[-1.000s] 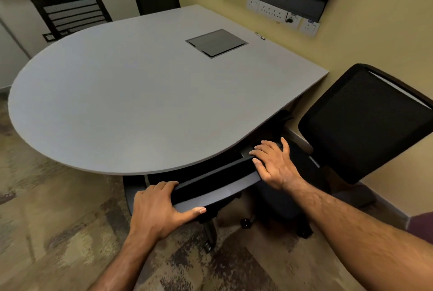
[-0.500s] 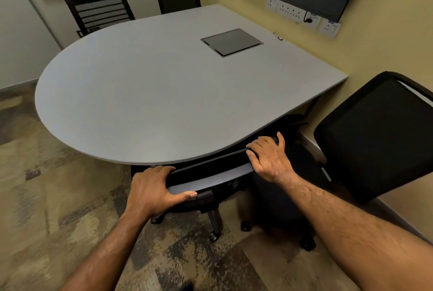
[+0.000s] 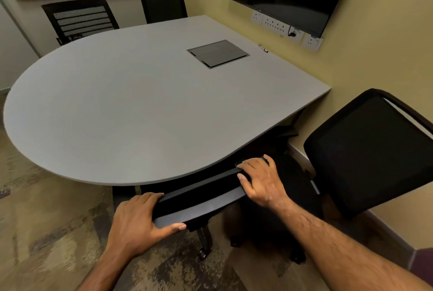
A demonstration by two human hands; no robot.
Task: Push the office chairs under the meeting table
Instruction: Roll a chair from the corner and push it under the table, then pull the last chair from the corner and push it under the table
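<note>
The black mesh-backed office chair [image 3: 199,199] sits at the near curved edge of the grey round-ended meeting surface [image 3: 140,103]. Its seat is hidden beneath that edge and only the backrest's top rail shows. The left hand [image 3: 138,220] grips the rail's end further from the surface, fingers over the top and thumb underneath. The right hand [image 3: 262,183] curls round the other end, close to the surface's rim.

To finish this well, push evenly through both palms, square to the edge, so the chair rolls straight instead of swivelling. Ease off as the backrest nears the rim, since the right fingers [image 3: 248,165] could get pinched against it.

A second black mesh office chair [image 3: 370,150] stands off the surface's right corner, not yet tucked in and probably next. A black slatted-back chair [image 3: 79,20] and a black plain-backed chair [image 3: 164,3] stand at its far side
</note>
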